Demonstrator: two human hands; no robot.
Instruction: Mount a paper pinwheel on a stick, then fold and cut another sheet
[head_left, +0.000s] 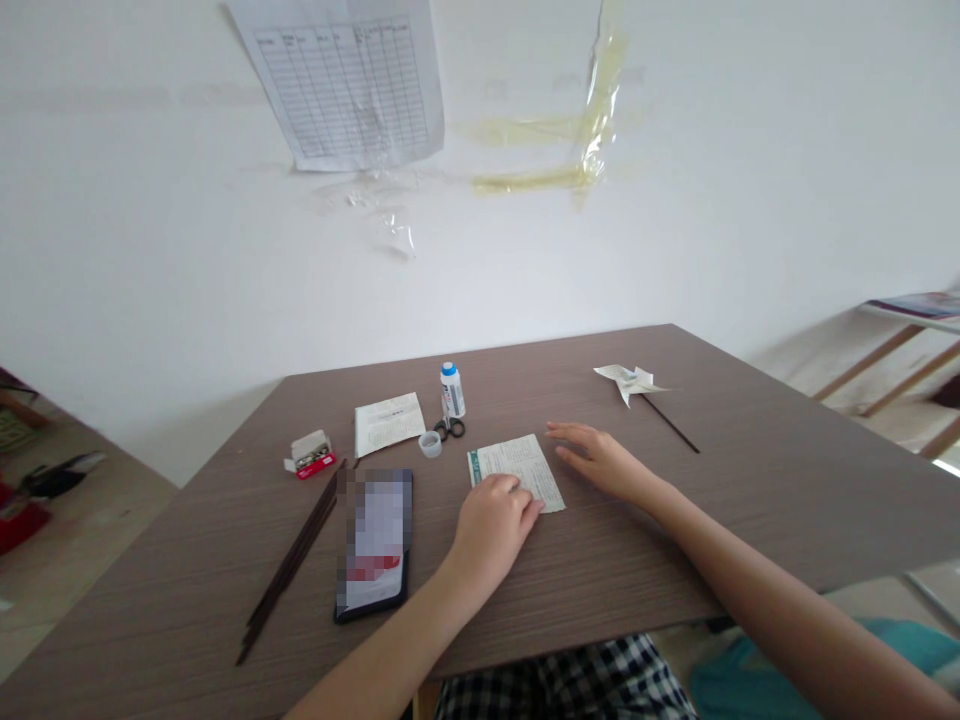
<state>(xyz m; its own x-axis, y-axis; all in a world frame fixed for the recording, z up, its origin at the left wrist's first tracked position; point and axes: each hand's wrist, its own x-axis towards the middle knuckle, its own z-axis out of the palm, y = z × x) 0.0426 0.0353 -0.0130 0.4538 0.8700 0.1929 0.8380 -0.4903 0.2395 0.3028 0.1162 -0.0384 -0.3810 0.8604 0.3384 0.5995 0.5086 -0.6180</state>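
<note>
A square piece of printed paper [517, 458] with a green strip on its left edge lies flat on the table in front of me. My left hand [491, 520] rests over its lower part, fingers bent and close together, pressing on it; its fingertips are partly hidden. Just off the paper's right edge, my right hand [596, 458] hovers or rests with fingers stretched out, holding nothing. Behind the paper lie black-handled scissors [450, 429], a roll of clear tape [430, 445] and a white glue bottle [453, 390] with a blue cap, standing upright.
A paper pinwheel [630, 382] on a dark stick lies at the right. On the left are a stack of printed paper [390, 424], a small red-and-white box [311, 455] of metal pieces, dark sticks [292, 560] and a phone [375, 540]. A wall bounds the table's [765, 480] far edge.
</note>
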